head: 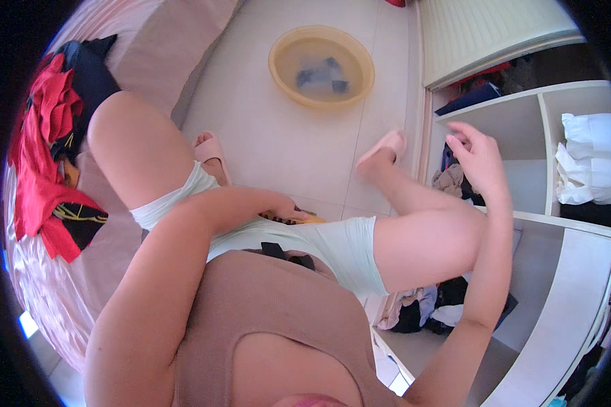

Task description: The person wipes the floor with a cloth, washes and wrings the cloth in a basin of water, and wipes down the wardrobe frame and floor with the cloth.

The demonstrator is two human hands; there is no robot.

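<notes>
My left hand (283, 207) rests low between my thighs, its fingers mostly hidden. It touches a yellow-and-black patterned thing (313, 219), partly covered by my shorts; whether I grip it cannot be told. Raised at the right, my right hand (476, 155) has its fingers bent and apart, holding nothing. Behind it, the open white cabinet (543, 152) has folded white cloth (593, 155) in one compartment. Crumpled garments (448, 180) lie in a lower space near that hand. Farther off on the floor stands a yellow plastic basin (280, 84) of cloudy water with dark-patched cloth (322, 76) in it.
A bed with pink covers (158, 56) runs along the left, with red and black clothing (46, 178) on it. More clothes (412, 313) lie in the lower cabinet at my right. A pale ribbed panel (494, 35) stands above the shelves. Light tiles (285, 152) cover the floor.
</notes>
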